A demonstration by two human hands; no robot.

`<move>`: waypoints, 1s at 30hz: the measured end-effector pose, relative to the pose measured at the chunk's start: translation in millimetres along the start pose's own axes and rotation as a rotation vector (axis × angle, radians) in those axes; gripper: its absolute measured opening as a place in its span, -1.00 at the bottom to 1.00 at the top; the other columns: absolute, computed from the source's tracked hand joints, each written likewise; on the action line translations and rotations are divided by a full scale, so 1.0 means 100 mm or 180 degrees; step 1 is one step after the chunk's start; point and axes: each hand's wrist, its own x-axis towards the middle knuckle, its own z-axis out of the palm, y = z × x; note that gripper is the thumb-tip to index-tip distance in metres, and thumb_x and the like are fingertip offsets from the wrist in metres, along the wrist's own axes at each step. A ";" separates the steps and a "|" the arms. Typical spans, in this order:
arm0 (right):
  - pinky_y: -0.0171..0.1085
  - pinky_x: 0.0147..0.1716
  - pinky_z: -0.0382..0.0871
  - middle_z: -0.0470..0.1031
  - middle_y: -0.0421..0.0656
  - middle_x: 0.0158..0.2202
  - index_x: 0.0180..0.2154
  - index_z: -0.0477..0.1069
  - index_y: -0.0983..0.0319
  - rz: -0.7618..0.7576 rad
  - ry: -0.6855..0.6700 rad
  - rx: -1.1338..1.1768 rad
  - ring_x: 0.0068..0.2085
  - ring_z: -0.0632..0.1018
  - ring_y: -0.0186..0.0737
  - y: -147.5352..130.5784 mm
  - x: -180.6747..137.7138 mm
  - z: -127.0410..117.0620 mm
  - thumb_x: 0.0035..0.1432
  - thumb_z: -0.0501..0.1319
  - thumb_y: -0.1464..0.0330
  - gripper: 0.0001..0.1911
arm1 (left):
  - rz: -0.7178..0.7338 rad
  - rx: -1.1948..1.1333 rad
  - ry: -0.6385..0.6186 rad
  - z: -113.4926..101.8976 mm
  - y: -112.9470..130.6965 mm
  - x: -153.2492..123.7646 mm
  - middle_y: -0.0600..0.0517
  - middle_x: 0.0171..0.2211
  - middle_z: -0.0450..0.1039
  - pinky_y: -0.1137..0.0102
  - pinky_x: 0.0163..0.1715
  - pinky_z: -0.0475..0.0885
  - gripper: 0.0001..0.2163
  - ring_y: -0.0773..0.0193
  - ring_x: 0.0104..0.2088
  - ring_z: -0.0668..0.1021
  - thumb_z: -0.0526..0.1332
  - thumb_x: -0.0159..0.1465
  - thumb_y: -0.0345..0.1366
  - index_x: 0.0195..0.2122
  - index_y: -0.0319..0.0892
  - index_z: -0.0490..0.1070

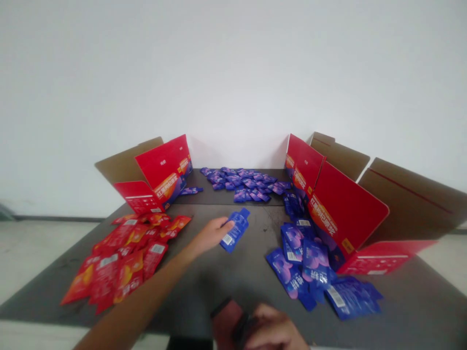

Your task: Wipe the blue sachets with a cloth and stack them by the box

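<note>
Over the middle of the table, my left hand (215,232) grips a blue pouch (235,230) with a narrow spout-like top and a white barcode label. Near the front edge, my right hand (274,328) is closed around a dark object with a flat reddish-brown face (229,318); blur hides its exact kind. Left of my forearm lies a pile of red and orange pouches (124,257). To the right, larger blue and purple pouches (310,262) lie in a loose heap.
A red cardboard box (160,167) with raised flaps stands at left. More open red boxes (343,209) stand at right, flaps leaning outward. Many small purple-blue sachets (244,181) are spread at the back of the dark table (182,301), before a white wall (233,73).
</note>
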 end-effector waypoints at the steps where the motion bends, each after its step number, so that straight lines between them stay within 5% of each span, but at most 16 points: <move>1: -0.27 -0.24 0.45 0.59 -0.13 -0.29 -0.26 0.72 0.02 -0.0043 0.0070 0.0071 -0.25 0.61 -0.22 -0.02 0.00 0.02 0.13 0.39 -0.05 -0.67 | -0.0064 -0.0214 -0.0013 -0.02 -0.07 -0.22 -0.07 -0.22 0.61 0.38 -0.34 0.50 -0.45 0.16 -0.28 0.64 -0.10 0.47 0.12 -0.01 -0.25 0.47; 6: -0.29 -0.21 0.41 0.55 -0.13 -0.25 -0.20 0.71 0.04 -0.0019 0.0224 0.0016 -0.20 0.58 -0.24 -0.15 0.00 0.05 0.18 0.41 0.08 -0.77 | -0.0597 -0.1899 0.0066 0.11 -0.40 -1.07 -0.12 -0.04 0.59 0.30 -0.13 0.54 -0.45 0.09 -0.08 0.65 0.24 0.32 0.10 0.17 -0.19 0.35; 9: -0.30 -0.22 0.39 0.53 -0.15 -0.24 -0.23 0.70 0.06 0.0060 0.0225 -0.0091 -0.20 0.55 -0.26 -0.19 -0.01 0.02 0.19 0.41 0.11 -0.79 | -0.0655 -0.2030 0.0084 0.22 -0.51 -1.33 -0.16 0.04 0.58 0.21 -0.08 0.56 -0.41 0.06 -0.04 0.66 0.21 0.37 0.01 0.33 -0.16 0.19; 15: -0.28 -0.18 0.41 0.56 -0.14 -0.23 -0.23 0.70 0.10 0.0148 0.0283 -0.0305 -0.19 0.55 -0.23 -0.18 -0.03 0.00 0.23 0.37 0.11 -0.77 | -0.0685 -0.0661 0.0540 0.34 -0.47 -1.48 -0.17 0.04 0.58 0.13 0.01 0.54 -0.36 0.01 0.01 0.65 0.15 0.43 -0.07 0.47 -0.11 -0.01; 19: -0.24 -0.15 0.48 0.60 -0.11 -0.19 -0.19 0.70 0.10 0.0170 0.0511 -0.0429 -0.16 0.59 -0.17 -0.16 -0.04 0.01 0.23 0.38 0.12 -0.77 | 0.0053 0.0243 0.1092 0.43 -0.39 -1.68 -0.22 0.20 0.44 0.00 0.20 0.41 -0.35 -0.04 0.20 0.50 0.15 0.46 -0.12 0.49 -0.11 -0.05; 23: -0.20 -0.06 0.53 0.64 -0.10 -0.12 -0.15 0.70 0.06 0.0291 0.0792 -0.0697 -0.09 0.62 -0.13 -0.14 -0.04 0.05 0.24 0.38 0.16 -0.80 | 0.0669 0.1028 0.1179 0.52 -0.27 -2.08 -0.17 0.35 0.25 -0.03 0.27 0.37 -0.49 -0.02 0.31 0.37 0.16 0.47 -0.17 0.42 0.00 0.16; 30: -0.18 -0.08 0.57 0.65 -0.10 -0.10 -0.03 0.66 0.03 0.0471 0.1185 -0.1563 -0.07 0.63 -0.10 -0.27 0.17 0.15 0.29 0.33 0.13 -0.73 | 0.1377 0.1592 0.0994 0.61 -0.32 -2.41 -0.17 0.24 0.44 0.10 0.19 0.50 -0.67 0.02 0.24 0.48 0.19 0.47 -0.24 0.23 -0.14 0.43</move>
